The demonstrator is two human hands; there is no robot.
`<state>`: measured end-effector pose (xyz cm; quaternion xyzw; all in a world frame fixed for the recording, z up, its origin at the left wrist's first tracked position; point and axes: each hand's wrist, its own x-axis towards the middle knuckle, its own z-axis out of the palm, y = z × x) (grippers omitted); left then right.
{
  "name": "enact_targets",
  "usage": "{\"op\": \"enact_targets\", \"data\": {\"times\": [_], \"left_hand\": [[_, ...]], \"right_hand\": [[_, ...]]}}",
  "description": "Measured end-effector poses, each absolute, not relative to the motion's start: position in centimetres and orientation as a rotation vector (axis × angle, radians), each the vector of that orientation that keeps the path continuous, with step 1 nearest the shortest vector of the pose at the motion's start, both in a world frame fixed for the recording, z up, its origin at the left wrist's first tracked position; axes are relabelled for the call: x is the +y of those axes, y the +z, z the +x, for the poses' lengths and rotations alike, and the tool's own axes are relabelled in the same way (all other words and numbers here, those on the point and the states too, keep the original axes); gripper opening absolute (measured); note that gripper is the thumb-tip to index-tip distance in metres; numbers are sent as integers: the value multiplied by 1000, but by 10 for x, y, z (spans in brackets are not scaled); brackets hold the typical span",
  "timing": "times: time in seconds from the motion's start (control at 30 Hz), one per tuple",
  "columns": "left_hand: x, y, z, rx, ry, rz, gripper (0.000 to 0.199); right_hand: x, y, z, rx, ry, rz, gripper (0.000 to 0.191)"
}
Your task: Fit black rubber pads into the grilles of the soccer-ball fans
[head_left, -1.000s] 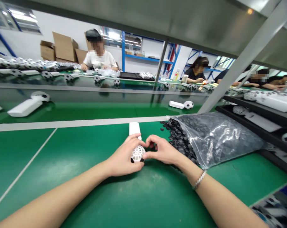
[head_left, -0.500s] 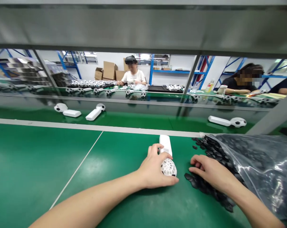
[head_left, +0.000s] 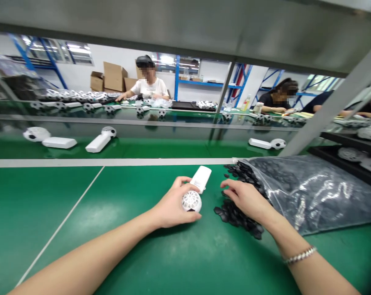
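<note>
My left hand (head_left: pixel 175 203) is wrapped round the round head of a white handheld fan (head_left: pixel 201 178). The head has an openwork grille and a black patch near its lower edge, and the plain white handle points away from me to the upper right. My right hand (head_left: pixel 245 198) hovers over a pile of small black plastic pieces (head_left: pixel 234 215), its thumb and fingers drawn together. A dark bit shows by those fingertips, but I cannot tell whether it is gripped. More black pieces spill from a clear plastic bag (head_left: pixel 320 192) on the right.
Beyond the pale strip (head_left: pixel 161 162), football-patterned fans (head_left: pixel 59 142) lie on a green belt (head_left: pixel 161 149). A slanted metal post (head_left: pixel 326 98) and black trays (head_left: pixel 351 164) stand at right. Overhead runs a grey shelf (head_left: pixel 173 32). Co-workers (head_left: pixel 150 86) sit across the line.
The view has swung to the right. The fan's handle has turned from pointing nearly straight away to leaning right, with my left hand still on the head. My right hand stays by the black pieces.
</note>
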<state>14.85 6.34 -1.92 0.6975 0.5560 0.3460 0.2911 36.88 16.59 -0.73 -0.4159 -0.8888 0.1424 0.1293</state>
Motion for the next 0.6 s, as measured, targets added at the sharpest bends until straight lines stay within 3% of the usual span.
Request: {"op": "enact_targets", "data": {"times": [0.13, 0.43, 0.6], "left_hand": [[66, -16, 144, 1376, 840, 1915, 51], [69, -19, 140, 1330, 805, 1912, 53], [70, -20, 139, 1334, 798, 1919, 53]], "right_hand": [[155, 1, 360, -2439, 734, -1100, 13], [149, -5, 353, -2164, 1391, -942, 17], [146, -8, 349, -2219, 1313, -895, 13]]}}
